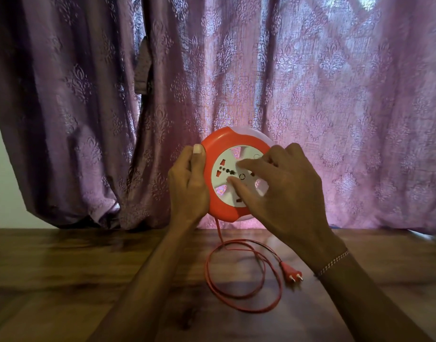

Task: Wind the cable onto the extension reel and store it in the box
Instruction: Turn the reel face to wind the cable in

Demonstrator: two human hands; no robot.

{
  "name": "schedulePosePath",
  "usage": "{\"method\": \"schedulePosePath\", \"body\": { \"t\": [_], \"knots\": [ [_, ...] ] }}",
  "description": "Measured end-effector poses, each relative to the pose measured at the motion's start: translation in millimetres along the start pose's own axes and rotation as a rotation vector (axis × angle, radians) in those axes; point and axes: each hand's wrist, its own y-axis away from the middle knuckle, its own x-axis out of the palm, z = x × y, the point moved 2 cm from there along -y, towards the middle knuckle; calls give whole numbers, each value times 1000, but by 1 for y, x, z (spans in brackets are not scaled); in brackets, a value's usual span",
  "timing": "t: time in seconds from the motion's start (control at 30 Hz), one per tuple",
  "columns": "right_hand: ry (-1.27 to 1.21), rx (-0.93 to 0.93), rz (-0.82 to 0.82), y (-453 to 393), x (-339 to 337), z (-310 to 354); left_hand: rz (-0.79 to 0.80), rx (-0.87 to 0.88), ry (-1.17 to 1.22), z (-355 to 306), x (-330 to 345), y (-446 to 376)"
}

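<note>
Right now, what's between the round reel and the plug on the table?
The head view shows only red cable, hanging from the reel and looping across the table to the plug.

Left hand [188,186]: raised, thumb up, fingers curled around the edge of what it grips. Right hand [283,191]: raised beside it, back toward the camera, fingers [239,184] spread and pressing forward. Both forearms bare, extending upward from the lower frame; beaded bracelet [331,262] on right wrist.

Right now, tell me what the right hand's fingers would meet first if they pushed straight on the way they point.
The right hand's fingers already seem to touch the extension reel's white socket face; pushing on would press into it, though depth is unclear.
</note>
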Motion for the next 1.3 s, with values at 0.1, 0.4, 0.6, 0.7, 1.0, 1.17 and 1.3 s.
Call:
{"method": "schedulePosePath", "body": {
  "t": [0.1, 0.4, 0.6, 0.7, 1.0, 1.17, 1.3],
  "knots": [
    [-96, -129, 88, -4, -2, -4, 2, -15, 20, -1, 0, 0],
    [-85, -207, 398, -5, -2, -5, 8, -12, 38, 1, 0, -1],
    [90, -267, 306, -5, -2, -5, -2, 4, 17, -2, 0, -1],
    [141, -249, 268, -4, -1, -4, -4, 21, -11, -2, -1, 0],
    [92, -19, 237, 4, 4, 2, 20, 51, -30, -3, 0, 0],
    [56, 96, 113, 4, 5, 4, 3, 37, -28, -4, -1, -1],
    [55, 113, 85, 1, 3, 2, 5, 16, -54, -4, -1, 0]
  ]
}}
